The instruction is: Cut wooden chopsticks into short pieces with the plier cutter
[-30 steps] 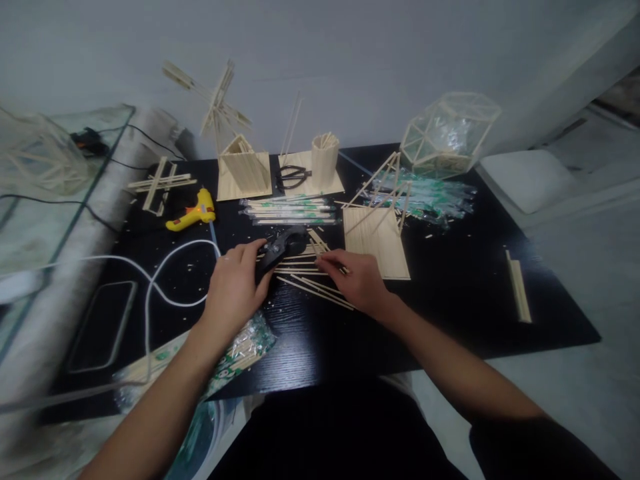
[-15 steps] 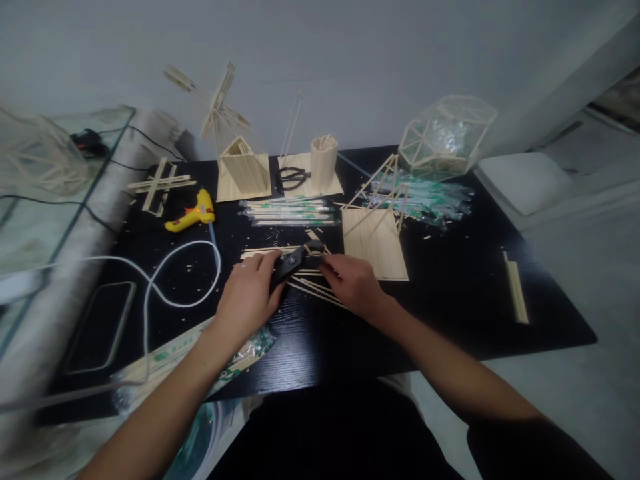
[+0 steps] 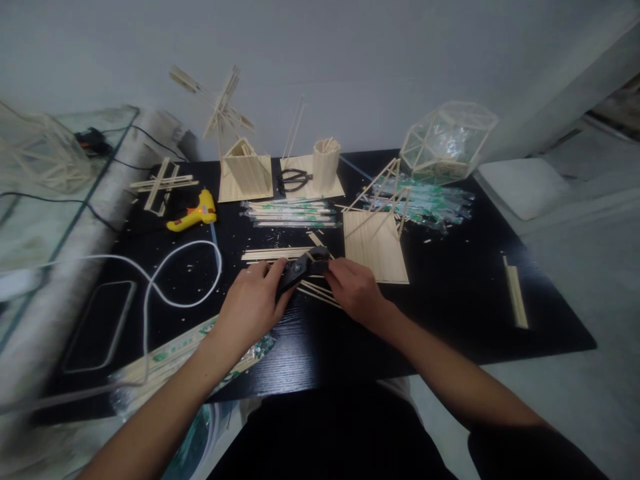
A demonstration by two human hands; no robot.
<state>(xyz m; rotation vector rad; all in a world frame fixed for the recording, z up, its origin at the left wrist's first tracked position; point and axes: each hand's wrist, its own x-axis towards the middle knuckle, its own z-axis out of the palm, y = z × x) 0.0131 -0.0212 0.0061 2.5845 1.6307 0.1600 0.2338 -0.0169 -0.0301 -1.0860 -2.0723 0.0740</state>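
Observation:
My left hand (image 3: 253,300) is wrapped round black hand cutters (image 3: 299,268), whose curved jaws point right, over the table. Its fingers hide most of the handles. At the jaw end my right hand (image 3: 356,283) is closed in a pinch on a thin wooden stick (image 3: 311,256), mostly hidden by the fingers and the jaws. Loose sticks (image 3: 270,254) lie under and behind the cutters, and more sticks (image 3: 320,294) fan out between the hands. Just beyond my right hand is a flat wooden panel (image 3: 375,250) with a stick frame (image 3: 385,183) on its back edge.
Left are a yellow glue gun (image 3: 195,212), a white cable (image 3: 183,305) and a phone (image 3: 100,327). Bagged sticks (image 3: 290,213) lie mid-table, another bag (image 3: 175,353) under my left forearm. Scissors (image 3: 294,179), stick-built models (image 3: 247,175) and a clear polyhedron (image 3: 447,143) stand behind.
The cutters and my left hand have shifted slightly right and down, the jaws turning a little. My right hand stays close by the jaws, still pinched.

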